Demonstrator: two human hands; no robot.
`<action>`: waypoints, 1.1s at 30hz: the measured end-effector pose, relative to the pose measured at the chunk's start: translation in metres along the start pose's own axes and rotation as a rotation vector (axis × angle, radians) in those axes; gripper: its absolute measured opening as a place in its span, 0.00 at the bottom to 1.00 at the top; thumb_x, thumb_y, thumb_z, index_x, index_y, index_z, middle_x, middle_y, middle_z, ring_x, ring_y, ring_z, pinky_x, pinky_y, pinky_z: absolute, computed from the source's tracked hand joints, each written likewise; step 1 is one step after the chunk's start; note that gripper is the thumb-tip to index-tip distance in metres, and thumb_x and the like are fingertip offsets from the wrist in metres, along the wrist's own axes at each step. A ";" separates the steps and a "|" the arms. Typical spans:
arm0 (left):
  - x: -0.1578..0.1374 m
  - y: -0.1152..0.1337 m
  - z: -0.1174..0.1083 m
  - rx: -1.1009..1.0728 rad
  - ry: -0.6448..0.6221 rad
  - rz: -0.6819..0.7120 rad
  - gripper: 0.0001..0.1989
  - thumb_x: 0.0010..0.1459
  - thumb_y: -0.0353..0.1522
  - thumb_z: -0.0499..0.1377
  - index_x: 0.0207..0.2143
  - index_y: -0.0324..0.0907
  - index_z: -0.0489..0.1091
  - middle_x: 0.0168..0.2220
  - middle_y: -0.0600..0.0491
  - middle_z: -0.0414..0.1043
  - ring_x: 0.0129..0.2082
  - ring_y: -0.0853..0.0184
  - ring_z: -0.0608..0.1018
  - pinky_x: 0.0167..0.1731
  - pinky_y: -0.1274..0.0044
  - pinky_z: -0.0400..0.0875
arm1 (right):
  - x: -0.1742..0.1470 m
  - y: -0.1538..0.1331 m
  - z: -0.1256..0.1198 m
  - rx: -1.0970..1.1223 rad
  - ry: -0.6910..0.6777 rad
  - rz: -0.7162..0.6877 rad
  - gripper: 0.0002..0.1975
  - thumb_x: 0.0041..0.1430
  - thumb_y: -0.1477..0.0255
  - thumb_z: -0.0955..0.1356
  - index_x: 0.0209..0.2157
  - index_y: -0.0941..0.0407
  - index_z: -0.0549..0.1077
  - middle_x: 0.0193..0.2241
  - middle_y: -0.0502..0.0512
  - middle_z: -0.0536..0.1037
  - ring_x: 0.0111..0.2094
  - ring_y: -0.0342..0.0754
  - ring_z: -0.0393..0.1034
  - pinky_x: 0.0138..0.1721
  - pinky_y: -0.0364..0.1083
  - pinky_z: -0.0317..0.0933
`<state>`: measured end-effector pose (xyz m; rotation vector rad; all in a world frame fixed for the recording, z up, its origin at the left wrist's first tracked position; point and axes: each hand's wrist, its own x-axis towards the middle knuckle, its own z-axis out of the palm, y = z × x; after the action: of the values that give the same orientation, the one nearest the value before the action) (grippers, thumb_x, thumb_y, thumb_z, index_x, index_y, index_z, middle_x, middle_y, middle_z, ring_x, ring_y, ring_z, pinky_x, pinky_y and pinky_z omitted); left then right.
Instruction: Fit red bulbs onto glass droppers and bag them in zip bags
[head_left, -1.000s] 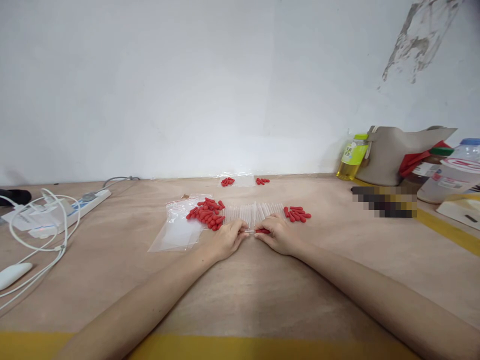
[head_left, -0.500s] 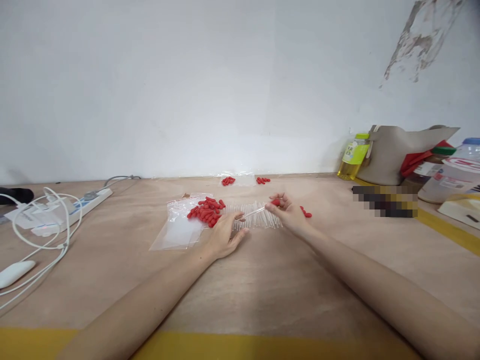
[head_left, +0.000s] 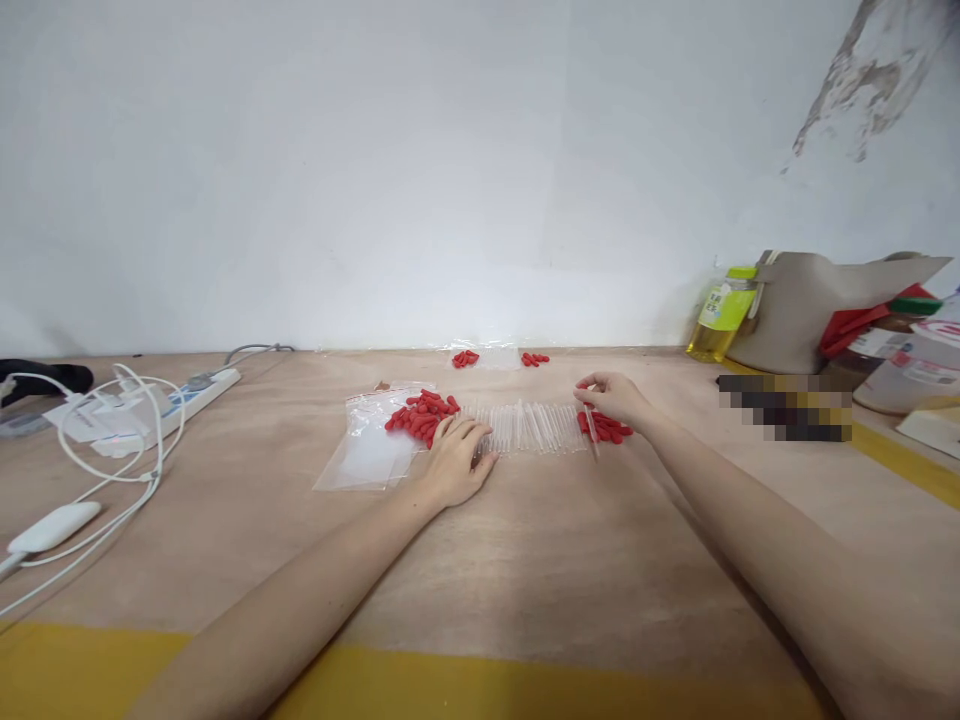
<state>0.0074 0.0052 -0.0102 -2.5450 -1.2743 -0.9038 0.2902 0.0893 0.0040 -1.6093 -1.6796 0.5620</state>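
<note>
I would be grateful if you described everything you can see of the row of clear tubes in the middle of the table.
The clear tubes are thin, straight and see-through, glass or plastic; I cannot tell which. They lie flat, side by side, in a wide band on the table, mostly pointing away from the person, some slanting. The left hand covers part of the left end. Red pieces lie beside both ends.

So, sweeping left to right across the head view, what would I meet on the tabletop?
White plastic power strip, flat clear plastic bags, large pile of red teardrop-shaped bulbs, row of thin clear tubes, smaller near pile of red bulbs, clear bottle of yellow liquid with yellow-green cap.
</note>
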 end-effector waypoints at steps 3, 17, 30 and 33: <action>0.000 -0.002 0.002 -0.006 -0.007 0.010 0.13 0.53 0.32 0.55 0.42 0.40 0.65 0.41 0.49 0.68 0.47 0.62 0.66 0.52 0.65 0.51 | 0.006 -0.003 0.009 -0.129 -0.015 0.011 0.12 0.46 0.66 0.66 0.33 0.56 0.73 0.21 0.52 0.73 0.24 0.45 0.68 0.27 0.43 0.59; -0.001 0.000 0.000 0.026 -0.065 -0.003 0.12 0.54 0.33 0.53 0.42 0.41 0.66 0.41 0.49 0.69 0.47 0.62 0.67 0.54 0.62 0.48 | -0.007 0.001 -0.006 -0.499 0.110 0.047 0.17 0.49 0.58 0.62 0.33 0.53 0.74 0.35 0.56 0.76 0.38 0.53 0.68 0.34 0.48 0.58; 0.000 0.003 -0.003 0.021 -0.099 -0.021 0.11 0.55 0.33 0.52 0.42 0.42 0.65 0.40 0.51 0.69 0.43 0.64 0.70 0.54 0.63 0.47 | -0.012 0.036 -0.009 -0.355 0.036 0.098 0.13 0.45 0.60 0.66 0.27 0.55 0.75 0.27 0.53 0.77 0.27 0.45 0.69 0.24 0.41 0.54; 0.000 0.003 -0.003 0.020 -0.099 -0.017 0.11 0.56 0.33 0.52 0.42 0.42 0.65 0.40 0.51 0.69 0.43 0.64 0.69 0.55 0.64 0.46 | -0.012 0.034 -0.009 -0.346 0.030 0.116 0.12 0.44 0.61 0.66 0.25 0.55 0.74 0.25 0.52 0.76 0.25 0.44 0.68 0.22 0.40 0.53</action>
<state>0.0079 0.0022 -0.0073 -2.5971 -1.3272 -0.7727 0.3185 0.0799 -0.0175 -1.9592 -1.7397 0.3113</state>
